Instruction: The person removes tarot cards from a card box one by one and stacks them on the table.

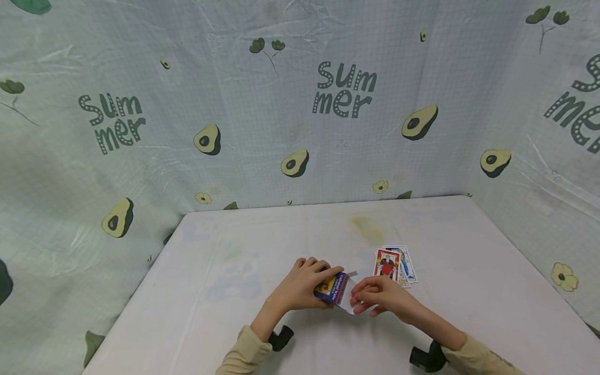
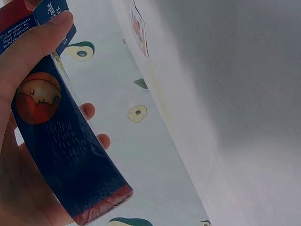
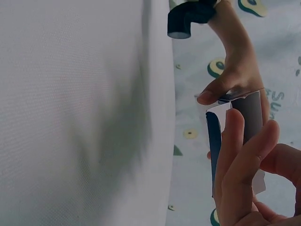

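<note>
My left hand [image 1: 296, 288] grips a small dark blue card box [image 1: 334, 287] with yellow artwork and red trim, near the middle of the table. In the left wrist view the thumb lies across the box [image 2: 70, 155], which shows a round moon face on its side. Its end towards the right is open, with white-lined flaps [image 1: 346, 298] sticking out. My right hand [image 1: 382, 297] is at those flaps, fingers partly extended; in the right wrist view the fingers [image 3: 233, 155] overlap the box's blue flap [image 3: 214, 146]. Whether they touch it cannot be told.
Several picture cards [image 1: 387, 263] lie overlapping just beyond my right hand, the top one red. A white cloth covers the table [image 1: 197, 291]. Pale sheeting [image 1: 253, 125] printed with avocados and "summer" hangs behind and at the sides. Black devices [image 1: 281, 338] sit on both wrists.
</note>
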{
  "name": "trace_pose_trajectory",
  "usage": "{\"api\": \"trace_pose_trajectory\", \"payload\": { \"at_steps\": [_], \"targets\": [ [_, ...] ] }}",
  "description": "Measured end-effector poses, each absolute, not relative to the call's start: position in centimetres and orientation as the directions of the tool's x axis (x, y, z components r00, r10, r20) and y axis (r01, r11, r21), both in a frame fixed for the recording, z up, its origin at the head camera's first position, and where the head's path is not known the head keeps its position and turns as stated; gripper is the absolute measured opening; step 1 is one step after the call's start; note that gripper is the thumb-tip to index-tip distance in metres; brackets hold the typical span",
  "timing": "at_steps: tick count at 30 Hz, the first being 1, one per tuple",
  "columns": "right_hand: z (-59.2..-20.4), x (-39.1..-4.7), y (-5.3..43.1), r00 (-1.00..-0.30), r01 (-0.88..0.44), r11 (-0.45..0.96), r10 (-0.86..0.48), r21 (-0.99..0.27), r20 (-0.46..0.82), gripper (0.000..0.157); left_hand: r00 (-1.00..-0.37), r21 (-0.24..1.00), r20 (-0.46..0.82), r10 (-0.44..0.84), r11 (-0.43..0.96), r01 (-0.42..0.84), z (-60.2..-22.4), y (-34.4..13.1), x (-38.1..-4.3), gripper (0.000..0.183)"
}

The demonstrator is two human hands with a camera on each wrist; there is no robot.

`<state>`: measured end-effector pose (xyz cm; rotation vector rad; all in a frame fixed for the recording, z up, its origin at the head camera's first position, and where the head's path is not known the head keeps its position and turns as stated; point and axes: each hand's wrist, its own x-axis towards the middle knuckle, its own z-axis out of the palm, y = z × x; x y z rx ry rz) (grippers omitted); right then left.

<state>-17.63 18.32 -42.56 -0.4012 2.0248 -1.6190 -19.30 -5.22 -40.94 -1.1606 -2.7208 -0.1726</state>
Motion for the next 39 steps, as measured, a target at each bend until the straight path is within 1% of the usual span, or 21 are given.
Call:
{"api": "trace_pose_trajectory", "payload": {
  "at_steps": [9, 18, 23, 30, 34, 39],
  "targets": [
    [-42.8, -17.6, 17.7, -0.836, 0.124, 0.252, -0.494, -0.960, -0.238, 0.041, -0.664, 0.031, 0.212, 0.717, 0.674, 0.738, -41.0, -5.1, -19.2, 0.078],
    [-43.3, -17.8, 17.3, -0.845, 0.152, 0.246, -0.470, -0.957, -0.254, 0.038, -0.655, 0.017, 0.222, 0.723, 0.668, 0.744, -41.1, -4.9, -19.1, 0.078],
    [-43.3, -17.9, 17.0, -0.851, 0.162, 0.262, -0.451, -0.951, -0.270, 0.037, -0.645, 0.010, 0.233, 0.728, 0.661, 0.750, -41.1, -4.8, -19.1, 0.078],
    [-43.3, -17.9, 16.6, -0.859, 0.174, 0.295, -0.422, -0.940, -0.291, 0.039, -0.636, 0.006, 0.240, 0.733, 0.654, 0.756, -41.1, -4.7, -19.0, 0.077],
    [-43.5, -18.0, 16.6, -0.858, 0.175, 0.301, -0.420, -0.938, -0.295, 0.039, -0.635, 0.007, 0.240, 0.734, 0.653, 0.758, -41.2, -4.7, -19.0, 0.077],
    [-43.5, -17.9, 16.7, -0.849, 0.187, 0.274, -0.438, -0.943, -0.296, 0.038, -0.635, 0.018, 0.238, 0.735, 0.651, 0.759, -41.4, -4.6, -19.1, 0.077]
  ]
}}
